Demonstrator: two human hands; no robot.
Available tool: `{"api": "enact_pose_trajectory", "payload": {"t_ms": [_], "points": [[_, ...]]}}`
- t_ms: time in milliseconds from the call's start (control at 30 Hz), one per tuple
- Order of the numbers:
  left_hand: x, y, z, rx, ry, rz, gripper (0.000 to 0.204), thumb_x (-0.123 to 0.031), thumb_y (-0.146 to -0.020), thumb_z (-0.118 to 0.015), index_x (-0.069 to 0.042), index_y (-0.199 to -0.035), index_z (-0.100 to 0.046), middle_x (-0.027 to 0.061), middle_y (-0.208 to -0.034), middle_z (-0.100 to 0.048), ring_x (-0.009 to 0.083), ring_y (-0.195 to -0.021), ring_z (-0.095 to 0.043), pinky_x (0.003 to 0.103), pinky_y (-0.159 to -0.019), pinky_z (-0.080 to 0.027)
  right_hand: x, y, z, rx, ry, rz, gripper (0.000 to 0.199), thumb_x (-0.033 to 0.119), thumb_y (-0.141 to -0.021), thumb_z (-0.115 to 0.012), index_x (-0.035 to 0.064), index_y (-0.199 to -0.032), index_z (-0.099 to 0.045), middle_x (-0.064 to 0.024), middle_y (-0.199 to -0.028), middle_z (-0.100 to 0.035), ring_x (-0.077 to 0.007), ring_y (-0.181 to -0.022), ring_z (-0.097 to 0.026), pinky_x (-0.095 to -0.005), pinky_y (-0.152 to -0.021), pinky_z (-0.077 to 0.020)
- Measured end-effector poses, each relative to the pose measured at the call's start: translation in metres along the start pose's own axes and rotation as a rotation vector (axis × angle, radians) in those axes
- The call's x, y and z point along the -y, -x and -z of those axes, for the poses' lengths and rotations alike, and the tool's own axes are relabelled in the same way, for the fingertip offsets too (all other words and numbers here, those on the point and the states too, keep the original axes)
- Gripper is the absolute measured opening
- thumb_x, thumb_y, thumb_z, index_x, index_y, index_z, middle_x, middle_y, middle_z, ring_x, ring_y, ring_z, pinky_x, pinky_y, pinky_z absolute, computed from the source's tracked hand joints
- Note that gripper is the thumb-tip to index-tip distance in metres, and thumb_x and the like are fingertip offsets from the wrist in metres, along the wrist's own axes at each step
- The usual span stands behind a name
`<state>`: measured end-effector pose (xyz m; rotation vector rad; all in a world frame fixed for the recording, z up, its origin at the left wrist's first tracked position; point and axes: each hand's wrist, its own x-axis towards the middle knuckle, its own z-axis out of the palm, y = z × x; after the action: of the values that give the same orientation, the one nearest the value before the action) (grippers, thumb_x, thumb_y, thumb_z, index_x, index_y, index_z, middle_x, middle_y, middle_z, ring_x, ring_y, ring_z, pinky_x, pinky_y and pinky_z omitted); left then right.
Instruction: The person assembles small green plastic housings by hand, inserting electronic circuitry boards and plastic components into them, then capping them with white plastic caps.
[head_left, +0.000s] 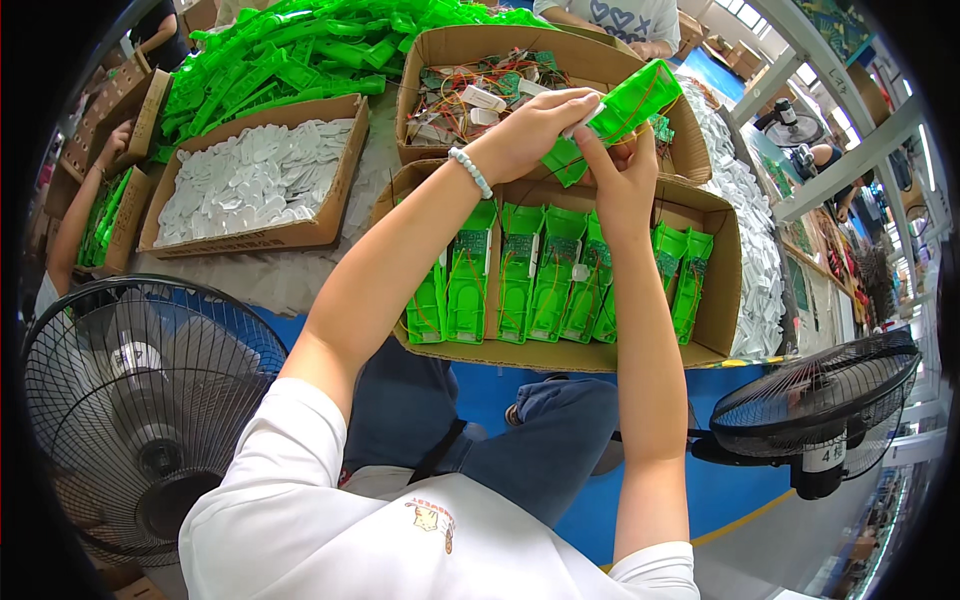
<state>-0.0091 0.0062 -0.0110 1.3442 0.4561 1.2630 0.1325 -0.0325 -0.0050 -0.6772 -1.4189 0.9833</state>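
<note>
Both hands meet above the cardboard boxes around one green plastic housing (pixel 642 97), which is tilted up to the right with a thin red wire along it. My left hand (pixel 532 128), a beaded bracelet at its wrist, pinches the near end, where a small white piece shows at the fingertips. My right hand (pixel 628 180) grips the housing from below, its fingers partly hidden behind it. Beneath them a cardboard box (pixel 722 300) holds a row of similar green housings (pixel 517 290) with circuit boards and wires. My right forearm covers part of that row.
Behind stands a box of wired circuit boards (pixel 440 45). To the left are a box of white plastic pieces (pixel 260 180) and a heap of green housings (pixel 290 55). Black fans (pixel 150 420) (pixel 815 410) flank me. White parts (pixel 762 290) pile up at right; other people work nearby.
</note>
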Motion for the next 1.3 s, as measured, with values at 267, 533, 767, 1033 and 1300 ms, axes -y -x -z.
{"api": "enact_pose_trajectory", "payload": {"t_ms": [267,533,767,1033,1300], "points": [[0.0012,0.0009,0.0028,0.012,-0.013,-0.003,0.036,-0.026,-0.101,-0.047,-0.001,-0.126,-0.055,0.0067,-0.110,-0.064,0.0116,-0.095,-0.062,0.027,-0.079,-0.054,-0.0014,-0.0002,-0.0006,0.007,0.009,0.014,0.044,0.005,-0.085,-0.071,-0.0001,-0.120,-0.045,-0.0079,-0.102,-0.063,-0.0121,-0.090,-0.063,-0.0234,-0.071,-0.0511],[-0.0009,0.0019,0.0011,0.015,-0.028,-0.006,0.036,-0.026,-0.101,-0.047,-0.001,-0.126,-0.055,0.0064,-0.111,-0.063,0.0112,-0.096,-0.061,0.027,-0.081,-0.053,0.0007,0.0006,-0.0006,0.011,0.018,0.005,0.045,0.007,-0.084,-0.072,0.0000,-0.120,-0.045,-0.0090,-0.103,-0.063,-0.0124,-0.091,-0.062,-0.0245,-0.073,-0.0514],[-0.0010,0.0008,0.0016,0.018,-0.028,-0.005,0.037,-0.026,-0.101,-0.048,-0.001,-0.127,-0.055,0.0062,-0.112,-0.063,0.0109,-0.098,-0.060,0.026,-0.083,-0.052,-0.0022,-0.0012,0.0000,0.013,-0.006,0.030,0.045,0.007,-0.084,-0.072,0.0002,-0.120,-0.045,-0.0085,-0.102,-0.063,-0.0119,-0.091,-0.062,-0.0239,-0.073,-0.0510],[-0.0042,0.0037,-0.0046,0.001,-0.033,-0.014,0.037,-0.026,-0.101,-0.048,-0.001,-0.128,-0.055,0.0061,-0.113,-0.063,0.0113,-0.099,-0.059,0.027,-0.084,-0.051,-0.0022,0.0005,0.0022,0.014,-0.003,0.041,0.042,0.008,-0.084,-0.073,0.0007,-0.116,-0.046,-0.0073,-0.101,-0.064,-0.0109,-0.088,-0.062,-0.0235,-0.070,-0.0508],[-0.0039,0.0037,-0.0018,0.032,-0.032,-0.022,0.038,-0.027,-0.101,-0.048,-0.001,-0.128,-0.054,0.0056,-0.111,-0.063,0.0107,-0.098,-0.060,0.027,-0.081,-0.053,0.0010,0.0016,0.0007,0.008,0.013,0.054,0.043,0.010,-0.083,-0.074,0.0011,-0.115,-0.047,-0.0069,-0.099,-0.064,-0.0105,-0.087,-0.062,-0.0229,-0.069,-0.0506]]}}
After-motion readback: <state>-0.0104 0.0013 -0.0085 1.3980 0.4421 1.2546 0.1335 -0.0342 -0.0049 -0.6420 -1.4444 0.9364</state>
